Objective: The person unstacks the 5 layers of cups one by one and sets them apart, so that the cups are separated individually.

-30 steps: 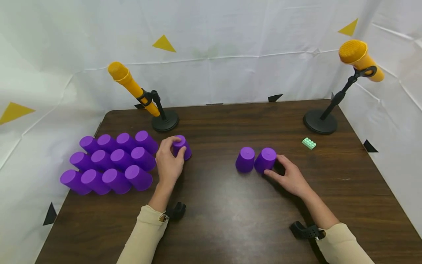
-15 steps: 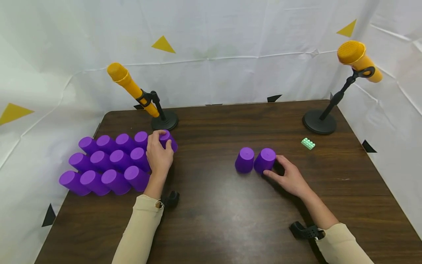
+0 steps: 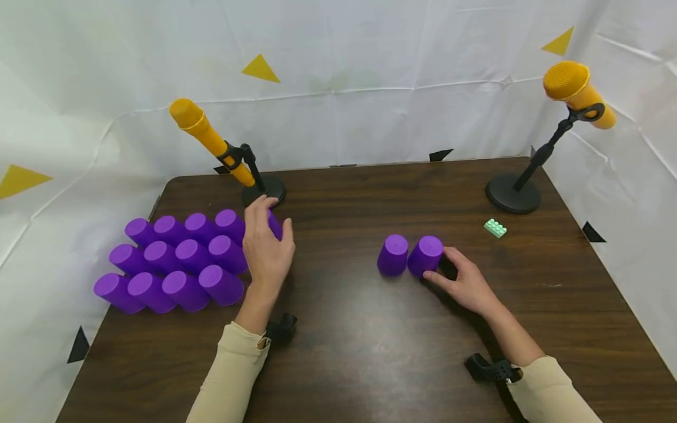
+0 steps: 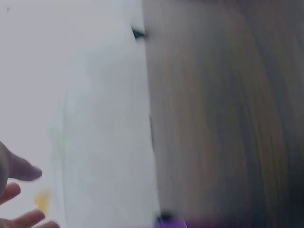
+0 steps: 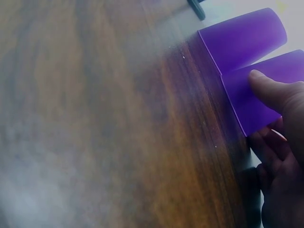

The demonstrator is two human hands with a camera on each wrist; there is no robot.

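Observation:
In the head view my left hand (image 3: 268, 252) is lifted, its fingers spread, in front of a purple cup (image 3: 275, 225) that it partly hides. The left wrist view shows these fingers (image 4: 26, 169) with nothing between them. Left of this hand several purple cups (image 3: 186, 289) stand upside down in three rows. My right hand (image 3: 465, 286) holds an upside-down purple cup (image 3: 426, 256) between thumb and fingers, resting on the table. A second purple cup (image 3: 393, 256) stands close against its left side, as the right wrist view also shows.
Two yellow microphones sit in black stands at the back: the left microphone (image 3: 203, 132) near the cup rows, the right microphone (image 3: 576, 91) in the far right corner. A small mint-green toy brick (image 3: 495, 228) lies in front of the right stand. White sheeting (image 3: 370, 117) borders the dark wooden table (image 3: 338, 329).
My left hand carried a purple cup leftward beside the back row, then let go of it and rose slightly to the right. The right hand and its two cups have stayed in place.

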